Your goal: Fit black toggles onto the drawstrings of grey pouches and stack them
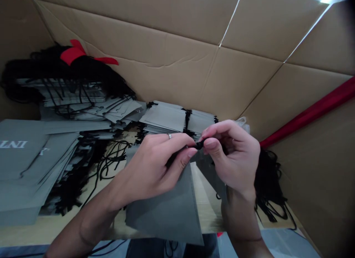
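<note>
Both hands meet over the middle of the table. My left hand point(161, 162), with a ring on one finger, pinches one side of a black cord point(200, 144) between thumb and forefinger. On the other side of the same short, bunched stretch, my right hand point(233, 158) pinches the cord too; it looks like a knot, though the fingers hide most of it. Below my left hand a grey paper bag point(166, 213) lies near the table's front edge. Part of another grey sheet or bag point(210, 173) shows beneath my right hand.
Grey printed bags point(24, 165) are stacked at the left. Behind them lies a bundle of black cords point(91, 71) with a red tie point(73, 55). Smaller grey stacks point(166, 115) stand at the back. More black cords point(269, 184) lie at the right. Cardboard walls point(155, 40) enclose the table.
</note>
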A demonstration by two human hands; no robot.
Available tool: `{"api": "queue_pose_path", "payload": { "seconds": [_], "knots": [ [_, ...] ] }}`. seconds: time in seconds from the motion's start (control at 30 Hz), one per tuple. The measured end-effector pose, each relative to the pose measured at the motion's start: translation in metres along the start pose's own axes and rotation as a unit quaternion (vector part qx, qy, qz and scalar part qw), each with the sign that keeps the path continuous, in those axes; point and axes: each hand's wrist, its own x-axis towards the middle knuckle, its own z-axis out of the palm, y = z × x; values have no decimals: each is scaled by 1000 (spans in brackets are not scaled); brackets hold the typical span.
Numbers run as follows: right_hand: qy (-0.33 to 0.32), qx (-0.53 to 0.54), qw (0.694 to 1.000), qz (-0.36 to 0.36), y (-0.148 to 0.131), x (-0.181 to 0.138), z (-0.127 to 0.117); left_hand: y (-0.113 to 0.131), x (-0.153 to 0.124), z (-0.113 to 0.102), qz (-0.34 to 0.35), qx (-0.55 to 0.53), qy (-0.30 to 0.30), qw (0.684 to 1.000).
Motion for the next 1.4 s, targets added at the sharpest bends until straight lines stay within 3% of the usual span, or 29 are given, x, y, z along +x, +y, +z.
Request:
{"api": "queue_pose_path", "payload": {
  "seconds": [0.23, 0.53, 0.67, 0.8, 0.93, 1.03, 1.2, 1.4],
  "knots": [
    [-17, -8, 999, -38, 5, 1, 4, -1, 1, 5, 5, -19, -24, 1000],
    [3, 149, 988, -29, 5, -1, 17, 1, 2, 4, 31, -134, -14, 990],
    [6, 171, 985, -29, 4, -2, 13, 2, 0, 2, 18, -151, -9, 988],
    [-64, 138, 988, -27, 4, 2, 0, 2, -2, -1, 17, -97, 4, 995],
    [-106, 81, 981, -143, 11, 8, -5, 2, 0, 0, 16, -76, -12, 997],
    [-105, 54, 977, -180, 15, 9, -3, 2, 0, 2, 11, -70, -23, 997],
    [-110, 79, 978, -161, 15, 5, -1, 4, -2, 1, 17, -64, -16, 998],
    [-139, 237, 961, -32, 16, 0, 4, -1, -1, 2, 87, -99, 16, 991]
  ]
}}
